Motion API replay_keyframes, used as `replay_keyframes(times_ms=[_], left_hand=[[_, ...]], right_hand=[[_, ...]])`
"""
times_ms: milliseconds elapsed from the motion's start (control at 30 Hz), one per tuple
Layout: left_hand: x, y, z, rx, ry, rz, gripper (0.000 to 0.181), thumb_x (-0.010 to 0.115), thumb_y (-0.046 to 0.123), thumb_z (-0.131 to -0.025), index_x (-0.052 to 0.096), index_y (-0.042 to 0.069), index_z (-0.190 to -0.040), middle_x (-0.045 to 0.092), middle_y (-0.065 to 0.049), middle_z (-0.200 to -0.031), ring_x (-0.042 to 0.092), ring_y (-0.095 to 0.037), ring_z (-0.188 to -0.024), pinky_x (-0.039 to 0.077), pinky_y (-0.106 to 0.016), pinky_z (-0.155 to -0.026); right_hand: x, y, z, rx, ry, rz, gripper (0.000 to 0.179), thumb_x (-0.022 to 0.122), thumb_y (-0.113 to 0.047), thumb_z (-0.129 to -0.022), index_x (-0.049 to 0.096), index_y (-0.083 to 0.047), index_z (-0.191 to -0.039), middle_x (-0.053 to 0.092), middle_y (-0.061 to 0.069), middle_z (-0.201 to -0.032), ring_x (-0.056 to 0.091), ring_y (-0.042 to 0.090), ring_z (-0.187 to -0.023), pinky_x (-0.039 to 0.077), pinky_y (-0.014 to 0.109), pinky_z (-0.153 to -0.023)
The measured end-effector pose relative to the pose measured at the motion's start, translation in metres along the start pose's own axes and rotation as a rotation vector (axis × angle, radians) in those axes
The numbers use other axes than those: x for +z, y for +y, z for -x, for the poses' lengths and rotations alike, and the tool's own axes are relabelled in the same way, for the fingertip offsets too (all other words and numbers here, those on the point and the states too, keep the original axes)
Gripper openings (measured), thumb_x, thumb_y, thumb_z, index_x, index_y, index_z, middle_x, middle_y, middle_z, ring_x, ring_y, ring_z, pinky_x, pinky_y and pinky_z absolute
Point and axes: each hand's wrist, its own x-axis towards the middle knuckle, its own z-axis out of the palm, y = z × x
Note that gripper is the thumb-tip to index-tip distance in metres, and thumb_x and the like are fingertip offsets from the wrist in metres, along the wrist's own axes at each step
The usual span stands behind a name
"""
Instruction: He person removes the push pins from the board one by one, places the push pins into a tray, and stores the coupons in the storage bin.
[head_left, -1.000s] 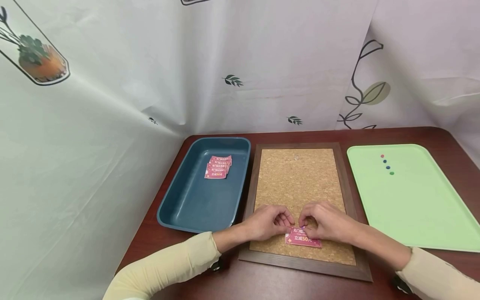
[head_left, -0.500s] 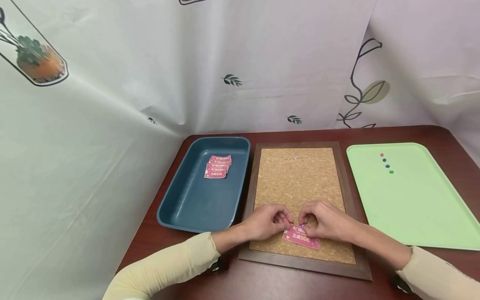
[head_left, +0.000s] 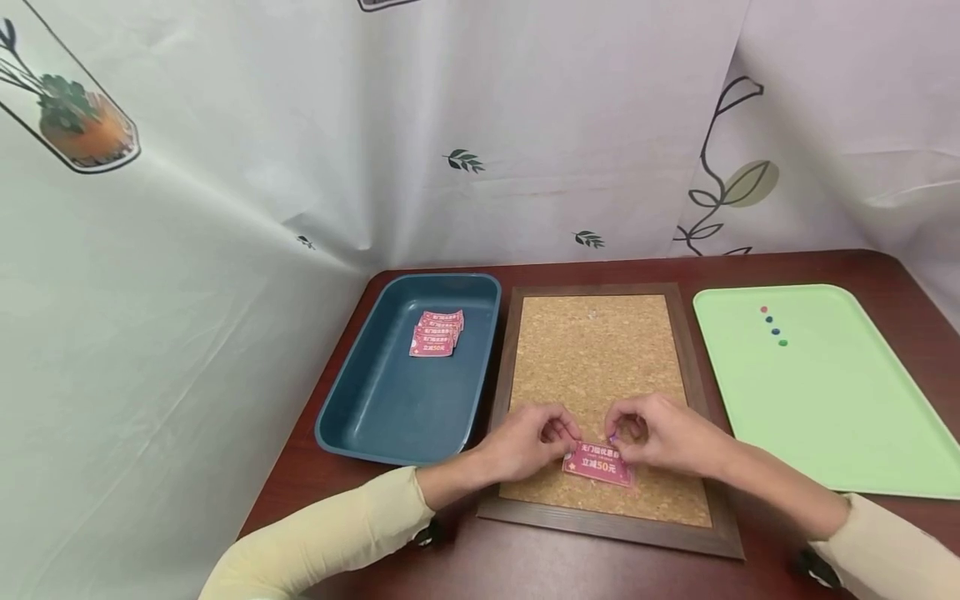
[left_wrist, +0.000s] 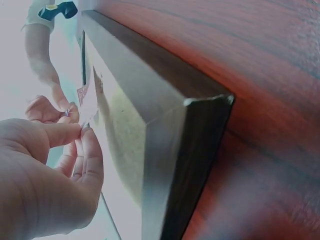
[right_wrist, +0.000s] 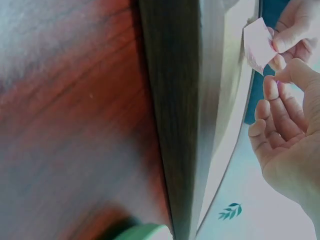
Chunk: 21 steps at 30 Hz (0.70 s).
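Note:
In the head view, my left hand point(head_left: 528, 442) pinches the upper left corner of a pink coupon point(head_left: 597, 467) between thumb and forefinger. This coupon lies over the lower part of the corkboard point(head_left: 600, 358), slightly tilted; the right wrist view shows the coupon point(right_wrist: 258, 45) standing off the board's surface. My right hand point(head_left: 663, 433) is at the coupon's upper right corner. Between its thumb and forefinger it pinches a small purple push pin point(head_left: 613, 437), whose tip is hidden. Both hands' fingertips are close together in the left wrist view.
Left of the board stands a blue tray point(head_left: 375, 417) with several overlapping pink coupons point(head_left: 433, 340). On the right, a green tray point(head_left: 840, 400) bears several small coloured pins point(head_left: 776, 332) in a row. The board's brown wooden frame point(head_left: 600, 527) borders the cork.
The coupon has shifted slightly up and left and turned a little. My right hand has moved slightly up and right with the pin, uncovering more of the coupon's print.

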Motion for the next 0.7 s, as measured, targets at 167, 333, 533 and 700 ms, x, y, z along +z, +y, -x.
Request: replay_keyframes(times_ms=[167,333,533,700], left_hand=[[-0.008,0.009,0.004,0.033,0.068,-0.122,0.008,0.076,0.006,-0.098,0.074,0.014,-0.098,0.073,0.008,-0.088,0.064,0.004,-0.08,0.053,-0.015,-0.077],[-0.024,0.021,0.006,0.067,0.145,-0.212,0.006,0.078,0.011,-0.098,0.074,0.015,-0.097,0.076,0.007,-0.091,0.066,0.005,-0.079,0.053,-0.015,-0.074],[-0.049,0.027,0.005,0.067,0.188,-0.237,0.004,0.079,0.012,-0.098,0.075,0.015,-0.098,0.076,0.007,-0.092,0.069,0.0,-0.08,0.054,-0.019,-0.07],[-0.071,0.026,0.002,0.025,0.21,-0.224,0.007,0.079,0.012,-0.098,0.075,0.017,-0.101,0.075,0.007,-0.092,0.072,-0.008,-0.079,0.056,-0.023,-0.067]], right_hand=[[-0.008,-0.002,0.0,0.023,0.02,0.058,0.027,0.084,0.003,-0.08,0.073,-0.019,-0.091,0.062,-0.016,-0.079,0.054,0.006,-0.07,0.048,0.022,-0.06],[-0.019,-0.003,0.002,-0.005,0.086,0.106,0.029,0.084,0.006,-0.079,0.074,-0.019,-0.091,0.062,-0.017,-0.08,0.053,0.006,-0.07,0.047,0.023,-0.059],[-0.031,-0.001,0.008,-0.034,0.193,0.164,0.035,0.08,0.012,-0.078,0.073,-0.02,-0.089,0.058,-0.021,-0.078,0.051,0.004,-0.069,0.045,0.022,-0.059],[-0.043,0.003,0.016,-0.004,0.27,0.212,0.036,0.08,0.013,-0.078,0.072,-0.02,-0.088,0.057,-0.02,-0.076,0.049,0.002,-0.067,0.043,0.023,-0.058]])
